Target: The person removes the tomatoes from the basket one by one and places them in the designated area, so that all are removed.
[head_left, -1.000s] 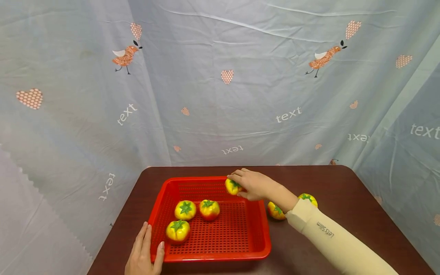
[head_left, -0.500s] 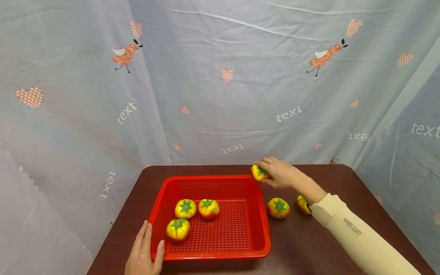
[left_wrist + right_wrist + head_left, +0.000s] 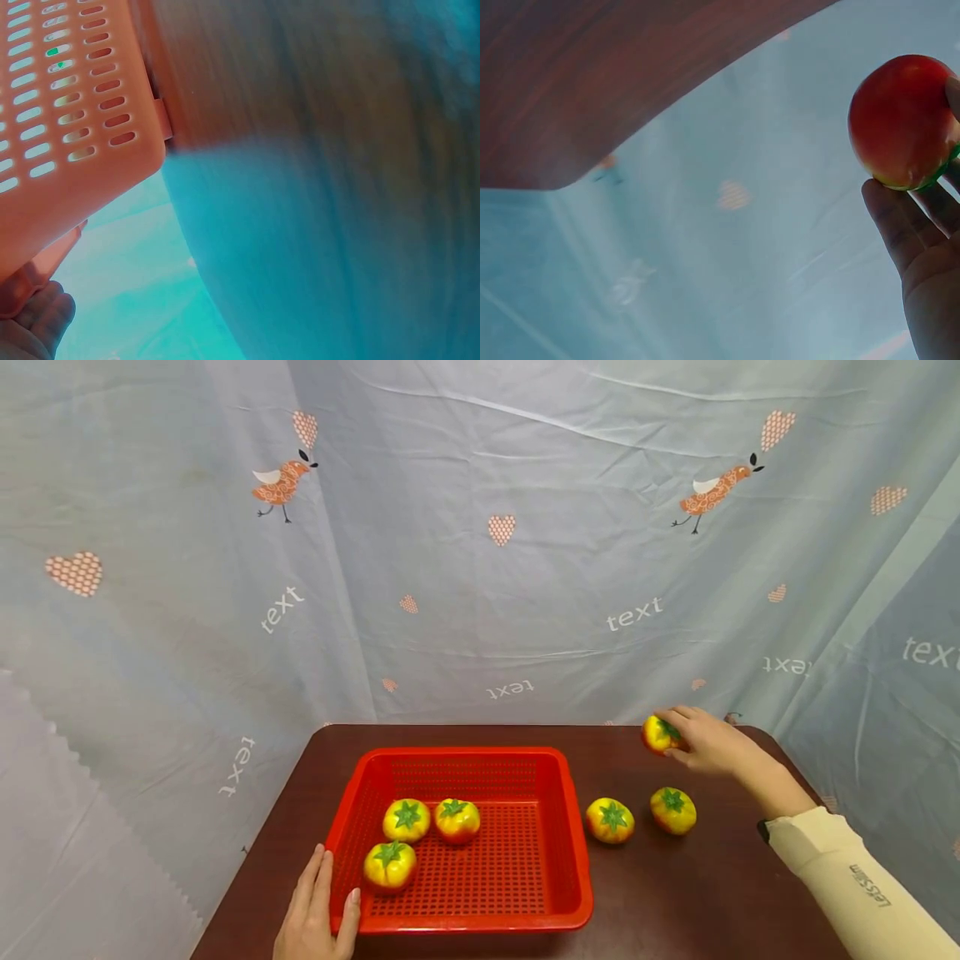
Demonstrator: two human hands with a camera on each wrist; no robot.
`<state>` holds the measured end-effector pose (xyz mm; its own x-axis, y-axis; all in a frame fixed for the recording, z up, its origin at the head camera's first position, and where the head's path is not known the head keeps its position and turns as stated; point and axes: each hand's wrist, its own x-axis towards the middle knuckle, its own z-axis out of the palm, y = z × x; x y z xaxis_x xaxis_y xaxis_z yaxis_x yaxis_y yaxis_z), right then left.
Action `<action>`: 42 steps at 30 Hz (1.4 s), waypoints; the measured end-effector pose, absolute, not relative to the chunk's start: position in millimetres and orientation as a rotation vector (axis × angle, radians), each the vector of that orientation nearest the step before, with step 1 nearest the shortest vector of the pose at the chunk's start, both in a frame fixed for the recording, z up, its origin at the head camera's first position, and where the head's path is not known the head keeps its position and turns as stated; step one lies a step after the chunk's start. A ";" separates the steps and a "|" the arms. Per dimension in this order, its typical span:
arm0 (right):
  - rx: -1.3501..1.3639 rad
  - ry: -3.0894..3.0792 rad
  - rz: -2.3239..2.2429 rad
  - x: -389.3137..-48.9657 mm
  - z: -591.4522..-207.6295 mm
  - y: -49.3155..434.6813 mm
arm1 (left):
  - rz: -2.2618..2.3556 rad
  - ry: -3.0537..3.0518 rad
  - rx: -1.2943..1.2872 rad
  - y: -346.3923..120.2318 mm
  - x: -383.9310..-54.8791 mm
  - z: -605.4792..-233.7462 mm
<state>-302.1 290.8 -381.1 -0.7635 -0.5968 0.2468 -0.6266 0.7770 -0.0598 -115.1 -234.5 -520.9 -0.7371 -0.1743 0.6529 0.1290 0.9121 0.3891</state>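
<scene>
My right hand [image 3: 705, 739] holds a yellow-red tomato [image 3: 660, 735] with a green leafy top, raised over the far right of the table. In the right wrist view the tomato's red underside [image 3: 904, 120] shows, with fingers and thumb around it. My left hand [image 3: 311, 910] rests with straight fingers at the near left corner of a red perforated basket [image 3: 480, 923]; its fingertips touch the rim in the left wrist view. Inside the basket sit three similar tomatoes: one at the back [image 3: 407, 821], one beside it [image 3: 457, 822], one nearer the front [image 3: 390, 867].
Two more tomatoes stand on the dark brown table [image 3: 675, 893], right of the basket: one close to its wall [image 3: 610, 821], another farther right [image 3: 673, 811]. A pale patterned curtain [image 3: 465, 568] hangs behind and around the table.
My right hand has carried the tomato from over the basket's far right corner, across the rim, to the far right of the table. The left hand and basket have stayed put.
</scene>
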 end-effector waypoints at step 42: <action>0.533 -3.013 0.308 -263.1 -489.5 401.2 | -0.535 -2.374 0.053 -232.3 -114.1 -518.2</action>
